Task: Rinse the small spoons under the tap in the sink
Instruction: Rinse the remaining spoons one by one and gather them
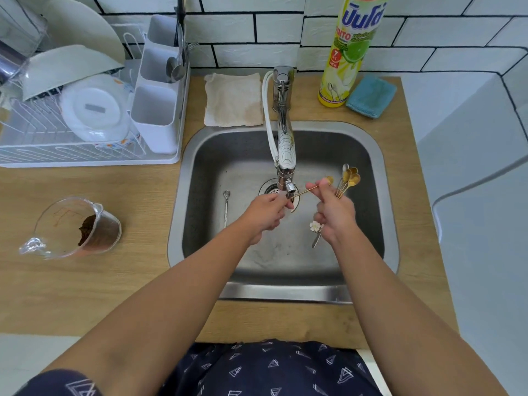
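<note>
Both hands are held over the sink [383, 195], just below the tap [285, 155]. The left hand [267, 214] is closed in a pinch on one end of a thin gold spoon [310, 190], right under the tap's outlet. The bowl end of that spoon is pinched between the thumb and forefinger of the right hand [334, 210], at 3 o'clock from the outlet. Whether water is running cannot be told.

The right hand is otherwise curled shut around a bundle of spoons [350, 178], whose gold bowls fan out at 1 o'clock from the fist. A handle with a white flower [315, 226] sticks out below the same fist, at 7 o'clock.

A silver spoon [226, 205] lies on the sink floor at 9 o'clock from the drain [271, 190].

On the counter [114, 281], a jug [77, 227] lies tipped at 9 o'clock from the sink, a cloth [233, 100] at 12 o'clock, and a bottle [348, 52] beside a sponge [371, 95] at 1 o'clock.
</note>
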A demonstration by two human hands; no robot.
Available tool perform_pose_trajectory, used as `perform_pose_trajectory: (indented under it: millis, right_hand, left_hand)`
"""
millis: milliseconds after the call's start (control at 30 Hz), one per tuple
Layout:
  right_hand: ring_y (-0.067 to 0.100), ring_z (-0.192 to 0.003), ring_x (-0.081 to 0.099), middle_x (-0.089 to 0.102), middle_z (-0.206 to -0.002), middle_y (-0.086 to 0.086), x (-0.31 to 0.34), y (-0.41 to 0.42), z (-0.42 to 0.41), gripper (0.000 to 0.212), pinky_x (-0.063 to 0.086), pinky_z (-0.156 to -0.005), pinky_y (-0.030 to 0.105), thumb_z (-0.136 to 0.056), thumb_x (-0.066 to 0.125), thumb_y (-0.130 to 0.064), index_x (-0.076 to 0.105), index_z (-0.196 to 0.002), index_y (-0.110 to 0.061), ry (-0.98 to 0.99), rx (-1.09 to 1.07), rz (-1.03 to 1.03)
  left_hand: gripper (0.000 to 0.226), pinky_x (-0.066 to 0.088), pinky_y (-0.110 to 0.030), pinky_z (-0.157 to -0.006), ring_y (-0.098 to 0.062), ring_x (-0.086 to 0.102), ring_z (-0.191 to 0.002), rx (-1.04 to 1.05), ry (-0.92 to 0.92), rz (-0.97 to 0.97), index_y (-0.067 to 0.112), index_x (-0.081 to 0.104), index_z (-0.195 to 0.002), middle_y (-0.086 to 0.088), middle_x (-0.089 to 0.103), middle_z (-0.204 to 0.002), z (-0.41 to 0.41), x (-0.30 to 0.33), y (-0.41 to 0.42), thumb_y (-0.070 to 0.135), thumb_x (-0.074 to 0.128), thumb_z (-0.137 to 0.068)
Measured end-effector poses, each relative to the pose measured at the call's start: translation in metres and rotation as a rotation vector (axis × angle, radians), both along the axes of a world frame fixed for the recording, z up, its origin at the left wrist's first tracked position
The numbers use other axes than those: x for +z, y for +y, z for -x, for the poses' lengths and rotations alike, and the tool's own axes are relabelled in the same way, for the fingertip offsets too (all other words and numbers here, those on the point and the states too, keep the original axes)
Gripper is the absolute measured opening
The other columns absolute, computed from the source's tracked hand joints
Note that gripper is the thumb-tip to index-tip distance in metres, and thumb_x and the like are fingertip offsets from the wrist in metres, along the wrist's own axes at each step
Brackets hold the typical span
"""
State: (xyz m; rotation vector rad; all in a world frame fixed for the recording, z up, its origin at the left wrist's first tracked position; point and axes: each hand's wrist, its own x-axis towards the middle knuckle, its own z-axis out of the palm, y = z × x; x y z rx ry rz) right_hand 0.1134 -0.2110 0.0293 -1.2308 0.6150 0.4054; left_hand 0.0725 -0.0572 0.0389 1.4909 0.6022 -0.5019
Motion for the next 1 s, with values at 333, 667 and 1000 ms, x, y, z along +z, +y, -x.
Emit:
perform_pose_trajectory:
  millis: [333,667,1000]
  right_hand:
    - [0.002,-0.036,0.029,0.058,-0.053,-0.010,-0.011,0.037,0.033,0.019,0.026,-0.033,0.018,-0.086,0.082,-0.014,0.072,-0.103,-0.016,0.066,0.190,-0.086]
    - [0.003,-0.038,0.023,0.044,-0.059,-0.005,-0.013,0.050,0.037,0.029,0.022,-0.034,0.019,-0.084,0.084,-0.020,0.077,-0.107,-0.005,0.079,0.162,-0.083]
    - [0.004,-0.037,0.029,0.052,-0.050,-0.011,-0.009,0.041,0.028,0.018,0.023,-0.034,0.020,-0.084,0.084,-0.014,0.068,-0.089,-0.020,0.084,0.139,-0.082]
  left_hand:
    - [0.029,0.021,-0.025,-0.050,-0.008,0.025,-0.049,0.010,-0.034,0.125,0.018,0.051,-0.088,0.008,0.033,-0.060,0.026,0.009,0.010,0.032,0.035,-0.108]
    - [0.022,0.026,-0.025,-0.054,-0.011,0.032,-0.060,0.084,0.066,0.081,0.016,0.064,-0.096,0.004,0.037,-0.072,0.044,0.014,0.018,0.024,0.044,-0.098]
    - [0.017,0.027,-0.020,-0.044,-0.007,0.037,-0.046,-0.087,0.021,-0.065,0.019,0.063,-0.094,0.001,0.051,-0.071,0.049,0.002,0.022,0.020,0.047,-0.101]
